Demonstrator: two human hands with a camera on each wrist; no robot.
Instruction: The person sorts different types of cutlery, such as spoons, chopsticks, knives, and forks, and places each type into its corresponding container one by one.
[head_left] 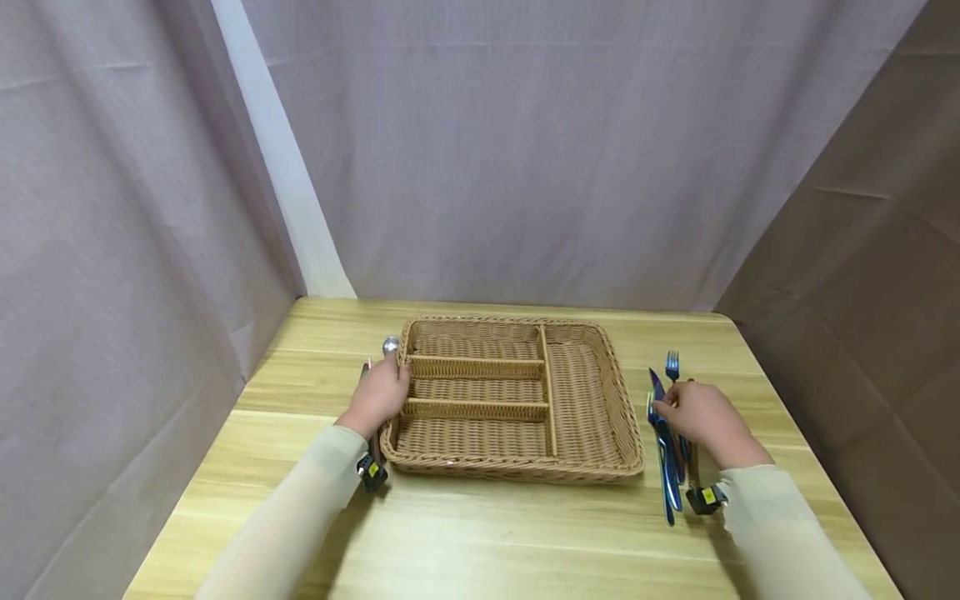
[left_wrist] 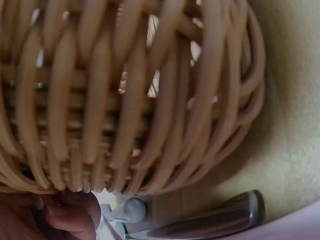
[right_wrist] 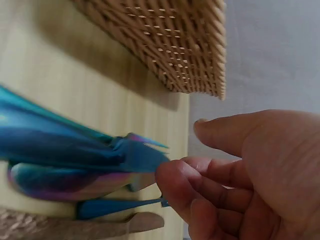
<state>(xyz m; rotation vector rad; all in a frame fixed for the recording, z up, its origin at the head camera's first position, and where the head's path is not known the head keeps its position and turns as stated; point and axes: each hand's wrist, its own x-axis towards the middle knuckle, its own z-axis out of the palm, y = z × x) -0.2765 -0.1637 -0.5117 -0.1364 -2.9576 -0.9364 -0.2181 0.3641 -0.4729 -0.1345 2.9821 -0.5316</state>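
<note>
Right grip (head_left: 707, 419), thumb spread, seemed empty beside cutlery (head_left: 672, 483) near right edge of bench (head_left: 480, 533); left grip (head_left: 381, 392): hold unclear. Pickup step apparently needed pinch next.

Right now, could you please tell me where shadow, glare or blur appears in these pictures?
Head view: the left sleeve shades the table; left wrist view: the basket looks dark and soft, bright light showing through gaps; right wrist view: a blue handle is blurred, with pale glare near the edge.
</note>
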